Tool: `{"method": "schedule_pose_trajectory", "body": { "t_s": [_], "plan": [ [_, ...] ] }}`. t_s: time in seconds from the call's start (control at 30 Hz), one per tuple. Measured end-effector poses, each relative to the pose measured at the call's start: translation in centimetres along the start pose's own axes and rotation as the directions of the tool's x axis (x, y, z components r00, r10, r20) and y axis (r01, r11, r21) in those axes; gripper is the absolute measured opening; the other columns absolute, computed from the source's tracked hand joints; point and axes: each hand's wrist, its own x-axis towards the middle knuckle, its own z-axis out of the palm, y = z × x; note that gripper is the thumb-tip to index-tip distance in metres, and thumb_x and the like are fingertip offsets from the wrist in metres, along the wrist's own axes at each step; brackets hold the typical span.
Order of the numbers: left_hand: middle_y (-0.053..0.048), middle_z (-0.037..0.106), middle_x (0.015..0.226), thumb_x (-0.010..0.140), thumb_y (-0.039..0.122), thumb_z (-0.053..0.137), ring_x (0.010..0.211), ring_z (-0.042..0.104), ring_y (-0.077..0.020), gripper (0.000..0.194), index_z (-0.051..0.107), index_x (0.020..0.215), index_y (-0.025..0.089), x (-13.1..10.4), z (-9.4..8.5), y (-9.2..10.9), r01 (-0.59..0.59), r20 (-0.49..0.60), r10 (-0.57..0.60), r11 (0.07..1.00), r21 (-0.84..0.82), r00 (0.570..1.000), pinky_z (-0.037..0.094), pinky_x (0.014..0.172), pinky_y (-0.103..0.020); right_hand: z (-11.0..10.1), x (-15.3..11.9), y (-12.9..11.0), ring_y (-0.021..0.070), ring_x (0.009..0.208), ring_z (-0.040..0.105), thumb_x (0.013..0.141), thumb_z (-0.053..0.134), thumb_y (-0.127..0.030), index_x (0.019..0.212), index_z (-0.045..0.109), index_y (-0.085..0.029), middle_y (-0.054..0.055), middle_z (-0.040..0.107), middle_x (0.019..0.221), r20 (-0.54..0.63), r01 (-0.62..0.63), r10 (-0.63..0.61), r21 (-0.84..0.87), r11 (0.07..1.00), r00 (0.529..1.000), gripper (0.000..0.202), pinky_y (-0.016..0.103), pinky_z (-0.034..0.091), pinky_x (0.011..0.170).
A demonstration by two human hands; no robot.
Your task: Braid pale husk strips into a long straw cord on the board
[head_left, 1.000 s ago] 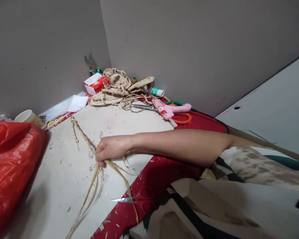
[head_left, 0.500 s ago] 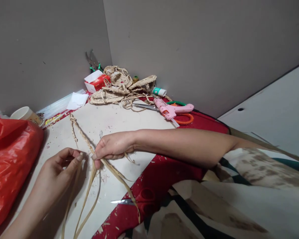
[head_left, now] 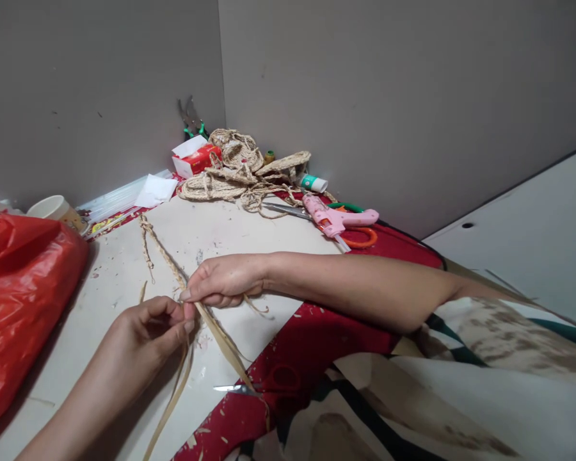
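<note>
Braid (head_left: 164,251) pinched in right hand (head_left: 224,279), left hand (head_left: 137,341) now nearer, pinching strands (head_left: 167,412)

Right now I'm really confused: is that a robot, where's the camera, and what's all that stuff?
No robot here! These are a person's two bare hands. The camera is worn on their head, looking forward and down, so you see roughly what they see.

The right hand has a thin straw-coloured braid in its grip. The left hand meets it there, fingertips pinched on some loose strands.

On the pale work surface and the red cloth are coils of braided cord, a pink glue gun and red-handled scissors. A red plastic bag is on the picture's left.
</note>
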Motion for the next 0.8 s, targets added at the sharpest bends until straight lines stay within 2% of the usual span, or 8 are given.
{"method": "schedule_pose_trajectory", "body": {
  "t_s": [0.1, 0.23, 0.47, 0.63, 0.8],
  "plan": [
    [-0.002, 0.064, 0.075, 0.075, 0.046, 0.069, 0.071, 0.053, -0.0149, 0.029, 0.066, 0.075, 0.017, 0.2, -0.8, -0.5, 0.055, 0.083, -0.049, 0.995, -0.079, 0.995, 0.041, 0.069, -0.025, -0.2, 0.0, 0.0, 0.0030, 0.032, 0.018, 0.095, 0.046, -0.028, 0.084, 0.064, -0.008, -0.012, 0.027, 0.041, 0.023, 0.008, -0.009, 0.016, 1.000, 1.000, 0.029, 0.015, 0.015, 0.030],
    [-0.002, 0.066, 0.081, 0.075, 0.047, 0.070, 0.075, 0.056, -0.0150, 0.030, 0.067, 0.081, 0.018, 0.2, -1.3, 0.0, 0.156, 0.151, -0.122, 0.958, -0.239, 0.981, 0.042, 0.071, -0.025, -0.4, -0.1, 0.2, 0.0032, 0.033, 0.016, 0.095, 0.045, -0.031, 0.083, 0.064, -0.008, -0.012, 0.025, 0.040, 0.041, 0.038, -0.039, 0.008, 0.999, 0.998, 0.032, 0.016, 0.015, 0.031],
    [-0.006, 0.069, 0.079, 0.083, 0.042, 0.063, 0.073, 0.061, -0.0165, 0.026, 0.064, 0.081, 0.016, 0.6, -0.4, 0.2, 0.169, 0.217, -0.081, 0.891, -0.422, 0.973, 0.046, 0.071, -0.027, -0.2, -0.1, 0.3, 0.0030, 0.032, 0.021, 0.089, 0.054, -0.046, 0.074, 0.057, -0.012, -0.012, 0.029, 0.040, -0.011, 0.093, -0.094, -0.077, 0.993, 0.996, 0.037, 0.016, 0.017, 0.031],
    [-0.002, 0.066, 0.066, 0.085, 0.036, 0.062, 0.054, 0.057, -0.0120, 0.020, 0.060, 0.080, 0.017, 0.6, 0.2, 0.0, 0.201, 0.174, -0.127, 0.823, -0.532, 0.977, 0.044, 0.053, -0.023, 0.0, -0.2, 0.3, 0.0029, 0.033, 0.021, 0.085, 0.057, -0.052, 0.071, 0.051, -0.014, -0.012, 0.030, 0.041, -0.019, 0.124, -0.126, -0.111, 0.986, 0.992, 0.041, 0.017, 0.017, 0.031],
    [0.003, 0.063, 0.064, 0.080, 0.035, 0.069, 0.055, 0.057, -0.0097, 0.021, 0.059, 0.090, 0.019, 0.8, 0.4, -0.2, 0.182, 0.141, -0.123, 0.803, -0.567, 0.982, 0.044, 0.053, -0.019, -0.2, 0.0, 0.6, 0.0033, 0.036, 0.023, 0.086, 0.055, -0.055, 0.076, 0.059, -0.011, -0.011, 0.030, 0.043, -0.016, 0.185, -0.191, -0.194, 0.964, 0.981, 0.045, 0.019, 0.016, 0.034]
  ]
}}
